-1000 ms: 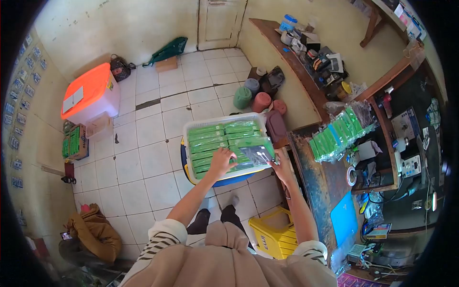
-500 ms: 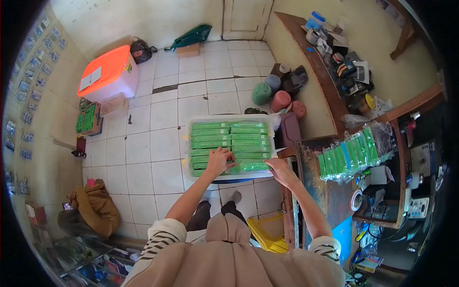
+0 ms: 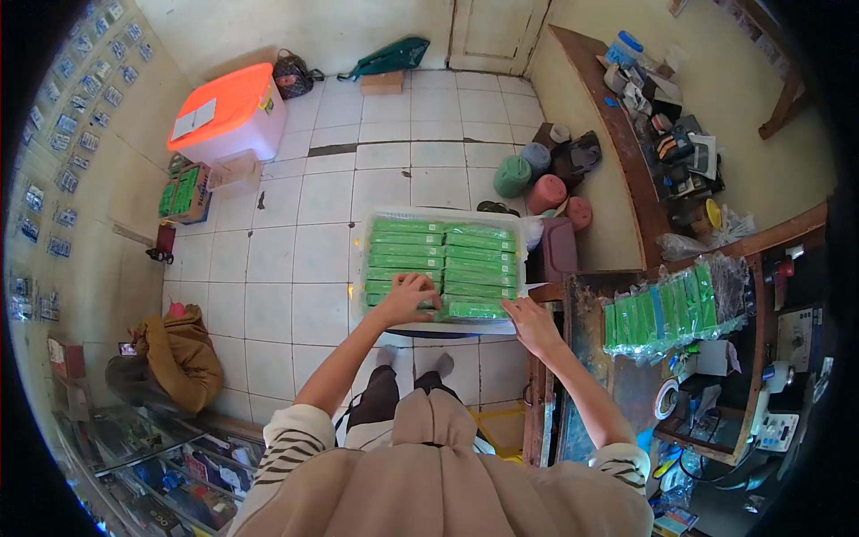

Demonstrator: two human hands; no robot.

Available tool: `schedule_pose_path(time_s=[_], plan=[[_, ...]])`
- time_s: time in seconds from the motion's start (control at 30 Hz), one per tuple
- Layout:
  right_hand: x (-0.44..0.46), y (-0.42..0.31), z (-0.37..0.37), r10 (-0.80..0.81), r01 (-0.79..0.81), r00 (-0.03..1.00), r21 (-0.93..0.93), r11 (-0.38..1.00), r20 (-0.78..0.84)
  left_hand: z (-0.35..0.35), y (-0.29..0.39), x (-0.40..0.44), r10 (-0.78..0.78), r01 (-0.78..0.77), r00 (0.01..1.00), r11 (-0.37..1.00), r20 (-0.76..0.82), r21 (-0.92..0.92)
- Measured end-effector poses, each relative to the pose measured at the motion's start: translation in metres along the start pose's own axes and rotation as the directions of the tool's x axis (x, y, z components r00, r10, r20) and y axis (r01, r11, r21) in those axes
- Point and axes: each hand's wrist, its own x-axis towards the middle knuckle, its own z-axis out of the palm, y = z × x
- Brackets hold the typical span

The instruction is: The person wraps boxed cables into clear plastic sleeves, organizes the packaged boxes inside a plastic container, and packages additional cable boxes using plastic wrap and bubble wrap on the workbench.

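Left grip [image 3: 408,299] palm down, knuckles up, fingers bent and slightly parted; whether fingertips pinch, cannot tell. Left forearm [image 3: 347,360] bare, slanting back and outward from left grip toward elbow. Right grip [image 3: 531,324] apart from left grip, little closer to body; back of hand up, fingers reaching inward toward left grip. How far right fingers close, hidden. Right forearm [image 3: 583,396] bare, slanting back and outward from right grip. Feet [image 3: 444,364] slightly apart, on body side of left grip.
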Motion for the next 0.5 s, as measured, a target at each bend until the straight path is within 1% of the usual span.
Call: schedule_pose_path(time_s=[0.03,0.1,0.13,0.2,0.23,0.3,0.43,0.5], plan=[[0.0,-0.001,0.001,-0.006,0.006,1.0,0.004,1.0,0.002,-0.004,0.002,-0.002,-0.007,0.007,1.0,1.0,0.001,0.002],[0.0,0.0,0.002,-0.025,0.023,0.999,-0.06,0.998,-0.031,-0.009,0.005,0.003,-0.057,0.056,0.996,0.998,0.065,0.026],[-0.001,0.001,0.003,-0.025,0.023,0.999,-0.062,0.998,-0.034,-0.01,0.006,0.006,-0.055,0.054,0.996,0.998,0.063,0.027],[-0.001,0.0,0.005,-0.021,0.018,0.999,-0.109,0.994,-0.026,-0.011,0.007,0.01,-0.018,0.003,0.987,0.996,0.159,0.094],[-0.001,-0.002,0.004,-0.021,0.017,0.999,-0.109,0.994,-0.027,-0.01,0.005,0.009,-0.017,0.002,0.987,0.995,0.159,0.095],[-0.001,-0.006,0.002,-0.017,0.011,0.999,-0.167,0.986,-0.035,-0.005,-0.001,0.009,0.048,-0.073,0.987,0.984,0.155,0.162],[-0.002,-0.013,-0.004,0.018,-0.028,0.998,-0.167,0.986,-0.056,0.003,-0.006,0.005,0.091,-0.116,0.988,0.971,0.127,0.208],[-0.001,-0.016,-0.005,-0.019,-0.011,0.991,-0.227,0.974,-0.131,0.007,-0.006,0.001,0.155,-0.166,0.986,0.96,0.065,0.225]])
